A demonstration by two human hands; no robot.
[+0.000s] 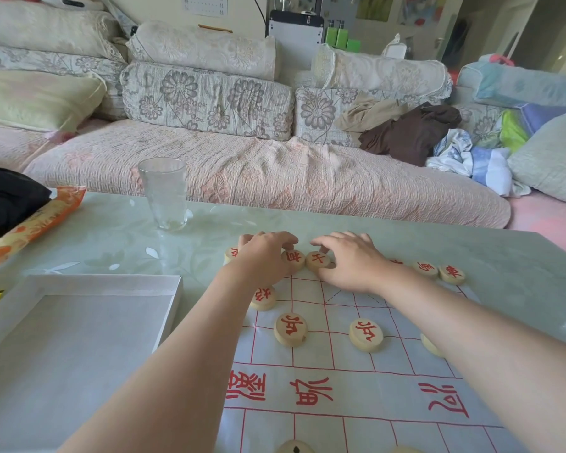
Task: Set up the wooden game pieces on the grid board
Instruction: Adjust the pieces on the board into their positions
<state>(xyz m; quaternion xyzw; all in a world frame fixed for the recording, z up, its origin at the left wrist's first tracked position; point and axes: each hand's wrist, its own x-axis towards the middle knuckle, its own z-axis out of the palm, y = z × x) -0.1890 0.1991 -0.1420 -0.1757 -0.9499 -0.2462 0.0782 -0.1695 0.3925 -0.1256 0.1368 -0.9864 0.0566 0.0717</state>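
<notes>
Two hands set pieces along the far row of a grid board (373,393), centre frame.
The left hand (265,255) curls its fingers onto a red-lettered disc (293,259). Just beside it, the right hand (352,258) pinches the neighbouring disc (317,260). More wooden pieces (291,328) lie on the grid below, and a glass (164,191) stands upper left.

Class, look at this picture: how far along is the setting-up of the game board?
Done: far-edge pieces and inner-row pieces stand on the board. In hand: the right hand pinches one middle piece; the left hand touches its neighbour. Left: most of the visible near half shows bare grid.
</notes>
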